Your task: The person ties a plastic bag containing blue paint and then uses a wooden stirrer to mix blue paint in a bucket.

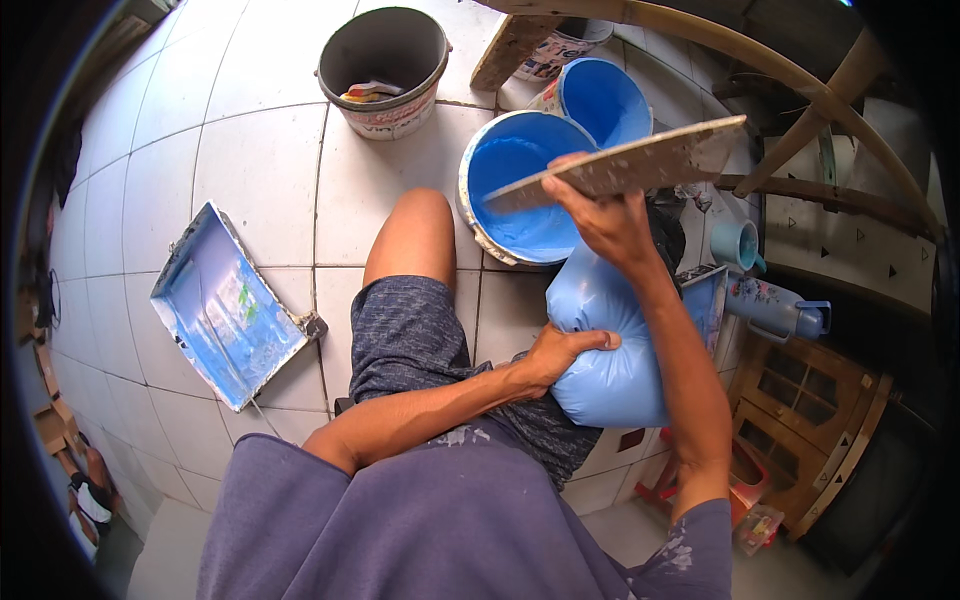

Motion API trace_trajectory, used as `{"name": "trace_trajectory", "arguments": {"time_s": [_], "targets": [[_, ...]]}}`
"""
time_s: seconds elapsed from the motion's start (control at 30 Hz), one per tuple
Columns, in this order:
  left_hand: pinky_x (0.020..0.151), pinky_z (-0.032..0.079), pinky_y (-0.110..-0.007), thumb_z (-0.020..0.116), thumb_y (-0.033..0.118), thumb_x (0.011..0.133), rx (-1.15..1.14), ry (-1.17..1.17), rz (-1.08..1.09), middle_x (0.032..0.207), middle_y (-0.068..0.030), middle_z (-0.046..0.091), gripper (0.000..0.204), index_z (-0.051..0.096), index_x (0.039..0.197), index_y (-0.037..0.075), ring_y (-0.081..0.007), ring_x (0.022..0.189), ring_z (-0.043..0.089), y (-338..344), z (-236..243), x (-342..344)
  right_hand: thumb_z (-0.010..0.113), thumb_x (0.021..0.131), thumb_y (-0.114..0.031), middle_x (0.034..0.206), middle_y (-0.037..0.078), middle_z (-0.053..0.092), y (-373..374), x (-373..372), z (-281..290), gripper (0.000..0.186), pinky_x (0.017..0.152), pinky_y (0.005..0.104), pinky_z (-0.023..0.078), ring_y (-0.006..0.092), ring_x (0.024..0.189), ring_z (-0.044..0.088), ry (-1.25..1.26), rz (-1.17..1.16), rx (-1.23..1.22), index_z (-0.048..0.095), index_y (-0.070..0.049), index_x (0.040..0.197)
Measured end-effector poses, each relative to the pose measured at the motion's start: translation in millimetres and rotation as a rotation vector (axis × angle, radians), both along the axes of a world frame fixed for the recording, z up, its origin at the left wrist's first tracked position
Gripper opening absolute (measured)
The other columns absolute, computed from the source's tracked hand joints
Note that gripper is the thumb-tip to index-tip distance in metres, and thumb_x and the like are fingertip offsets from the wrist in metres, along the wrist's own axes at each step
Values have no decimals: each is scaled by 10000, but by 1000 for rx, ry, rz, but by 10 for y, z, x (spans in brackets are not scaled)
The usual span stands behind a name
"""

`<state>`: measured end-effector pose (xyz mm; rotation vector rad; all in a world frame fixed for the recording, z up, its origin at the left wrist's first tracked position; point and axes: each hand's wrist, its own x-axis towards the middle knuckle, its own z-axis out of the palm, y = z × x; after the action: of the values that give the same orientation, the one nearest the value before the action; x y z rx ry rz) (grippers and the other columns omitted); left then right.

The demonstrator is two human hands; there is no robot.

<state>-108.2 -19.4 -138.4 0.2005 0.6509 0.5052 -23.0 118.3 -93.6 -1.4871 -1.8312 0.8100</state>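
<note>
My left hand (pixel 570 357) grips the side of a bulging light-blue plastic bag (pixel 615 390), which rests against my lap and looks full of paint. My right hand (pixel 605 222) is raised above the bag and clasps a flat, paint-speckled board (pixel 655 160). The board's left end reaches over a round bucket (pixel 487 243) coated inside with bright blue paint. Whether the board touches the bucket's rim I cannot tell. The bag's upper end is partly hidden behind my right hand and forearm.
A second blue-lined bucket (pixel 640 100) stands just behind. Farther off is a dark bucket (pixel 330 60) with small items inside. On the tiles at left lies a paint tray (pixel 190 345). At right are a blue mug (pixel 735 245), a flask (pixel 765 305), a wooden cabinet (pixel 800 400) and a red stool (pixel 750 480).
</note>
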Motion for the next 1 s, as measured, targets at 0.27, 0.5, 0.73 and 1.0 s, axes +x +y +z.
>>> {"name": "trace_trajectory", "arguments": {"time_s": [0.27, 0.5, 0.73, 1.0], "targets": [[838, 489, -313, 661, 166, 769, 44, 18, 14, 962, -82, 658, 342, 608, 1053, -19, -162, 890, 618, -10, 26, 5, 711, 798, -146, 798, 63, 655, 247, 259, 135, 172, 707, 293, 502, 150, 746, 620, -233, -10, 12, 661, -15, 897], [834, 490, -308, 658, 177, 777, 29, -9, -13, 966, -84, 657, 348, 604, 1063, -14, -165, 882, 622, -13, -16, 24, 735, 778, -132, 807, 69, 654, -10, 139, 32, 191, 690, 270, 503, 123, 731, 611, 7, 21, -56, 666, 6, 891], [845, 495, -317, 650, 157, 775, 36, -5, -15, 971, -93, 655, 366, 582, 1083, -29, -176, 886, 625, -22, 28, 31, 699, 756, -142, 697, 128, 673, 435, 187, 24, 161, 629, 325, 509, 211, 636, 661, -53, -94, 42, 689, 3, 825], [841, 505, -329, 642, 161, 781, 30, -34, -38, 978, -99, 651, 361, 589, 1081, -31, -183, 902, 627, 3, 16, -1, 723, 783, -106, 801, 41, 645, 36, 365, -8, 165, 661, 246, 496, 103, 751, 601, 52, 61, -81, 662, -7, 900]]}}
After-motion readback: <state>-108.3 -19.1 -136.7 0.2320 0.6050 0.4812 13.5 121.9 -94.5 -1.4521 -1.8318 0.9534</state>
